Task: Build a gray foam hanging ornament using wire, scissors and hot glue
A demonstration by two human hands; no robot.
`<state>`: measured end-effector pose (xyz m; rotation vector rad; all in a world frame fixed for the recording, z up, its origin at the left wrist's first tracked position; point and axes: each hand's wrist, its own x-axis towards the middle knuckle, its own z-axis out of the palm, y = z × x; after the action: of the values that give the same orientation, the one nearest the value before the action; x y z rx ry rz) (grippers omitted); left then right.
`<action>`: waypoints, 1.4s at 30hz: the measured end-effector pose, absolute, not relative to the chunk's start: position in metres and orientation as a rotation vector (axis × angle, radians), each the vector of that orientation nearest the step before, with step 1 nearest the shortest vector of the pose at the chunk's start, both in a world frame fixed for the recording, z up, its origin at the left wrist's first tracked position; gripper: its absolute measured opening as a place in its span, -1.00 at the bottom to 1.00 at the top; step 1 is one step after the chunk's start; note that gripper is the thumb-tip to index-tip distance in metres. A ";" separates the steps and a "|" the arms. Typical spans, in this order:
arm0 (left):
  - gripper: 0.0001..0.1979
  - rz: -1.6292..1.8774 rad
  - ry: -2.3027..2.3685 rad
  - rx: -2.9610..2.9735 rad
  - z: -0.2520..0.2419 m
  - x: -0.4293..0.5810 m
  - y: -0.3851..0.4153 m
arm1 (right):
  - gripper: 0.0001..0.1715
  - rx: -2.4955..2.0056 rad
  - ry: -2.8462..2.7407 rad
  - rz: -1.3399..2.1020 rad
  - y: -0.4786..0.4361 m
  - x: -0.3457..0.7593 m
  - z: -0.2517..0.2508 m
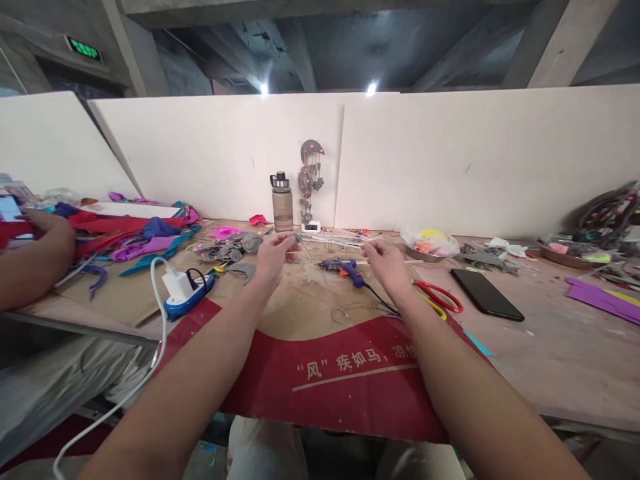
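Note:
Above the middle of the table, my left hand (277,255) pinches a small greenish piece (299,237) with a thin strand by it; its kind is too small to tell. Level with it on the right, my right hand (384,261) has thumb and fingertips pressed together, and what they hold, if anything, cannot be made out. Between the hands a blue glue gun (350,271) lies on the brown board, its cord running under my right forearm. Scissors (443,295) with red and yellow handles lie to the right of that forearm.
A bottle (283,207), a small clock (311,227) and a hanging moon ornament (311,177) stand at the back. A power strip (190,300) with a white cable is at left, near another person's arm (37,257). A phone (487,295) lies right; a filled bowl (430,253) stands behind it.

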<state>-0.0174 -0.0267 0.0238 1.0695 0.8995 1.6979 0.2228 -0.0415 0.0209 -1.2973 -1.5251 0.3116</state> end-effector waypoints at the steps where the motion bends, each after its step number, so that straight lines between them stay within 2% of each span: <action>1: -0.77 1.704 0.888 1.073 0.024 -0.018 -0.027 | -0.72 -1.358 -1.523 0.223 -0.036 0.231 0.019; 3: -0.77 1.687 0.874 1.094 0.025 -0.016 -0.028 | -0.69 -1.436 -1.568 0.152 -0.028 0.241 0.012; 7: -0.75 1.571 0.879 1.161 0.022 -0.011 -0.030 | -0.62 -1.725 -1.817 0.253 -0.026 0.231 -0.007; 13: -0.76 1.460 0.886 1.222 0.016 -0.005 -0.030 | -0.91 -1.870 -1.924 -0.062 -0.026 0.204 -0.022; 15: -0.78 1.439 0.885 1.228 0.015 -0.004 -0.030 | -0.93 -1.817 -1.832 -0.018 -0.022 0.203 -0.022; 18: -0.79 1.439 0.876 1.226 0.015 -0.004 -0.029 | -0.86 -1.669 -1.608 0.096 -0.015 0.206 -0.019; 24: -0.83 1.417 0.872 1.240 0.013 -0.004 -0.028 | -0.84 -1.401 -1.249 0.802 -0.013 0.210 -0.010; 28: -0.82 1.409 0.881 1.234 0.011 -0.005 -0.027 | -0.70 -1.269 -1.189 0.792 -0.022 0.208 -0.003; 31: -0.82 1.426 0.891 1.199 0.010 -0.006 -0.026 | -0.61 -1.096 -1.214 0.915 -0.030 0.202 0.001; 36: -0.87 1.435 0.954 1.149 0.009 -0.008 -0.024 | -0.66 -0.996 -1.365 0.946 -0.037 0.191 0.001; 42: -0.80 1.423 1.045 1.126 0.008 -0.010 -0.023 | -0.61 -0.938 -1.442 0.850 -0.044 0.187 0.003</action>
<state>-0.0104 -0.0231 0.0078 1.1255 1.0450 1.4234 0.1866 -0.0437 0.0026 -0.9375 -1.4423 0.8498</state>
